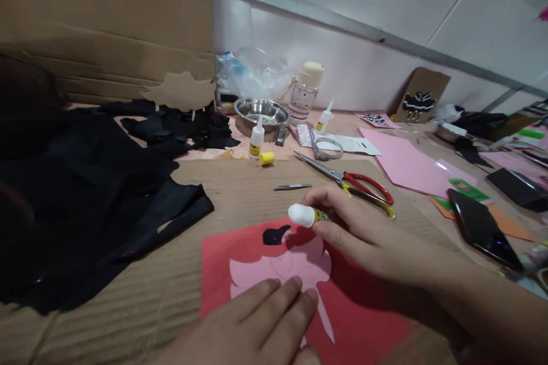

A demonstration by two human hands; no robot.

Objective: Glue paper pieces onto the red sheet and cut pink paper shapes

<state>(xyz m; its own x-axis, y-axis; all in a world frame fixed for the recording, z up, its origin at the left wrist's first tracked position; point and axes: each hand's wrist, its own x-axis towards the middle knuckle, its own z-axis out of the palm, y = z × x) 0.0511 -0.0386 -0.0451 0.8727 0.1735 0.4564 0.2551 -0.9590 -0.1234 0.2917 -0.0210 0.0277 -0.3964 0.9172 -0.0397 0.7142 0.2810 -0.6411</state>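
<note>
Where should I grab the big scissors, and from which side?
By the red handle, coming from the right, I'd say: the scissors lie with their handles that way and their pointed blades toward the far left. The right hand is close by but holds the glue tube, so put that down first.

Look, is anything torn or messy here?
Two things, maybe. The black cloth at left has jagged edges, as if roughly cut. The yellow cap lies loose beside a glue bottle instead of covering a tip.
</note>
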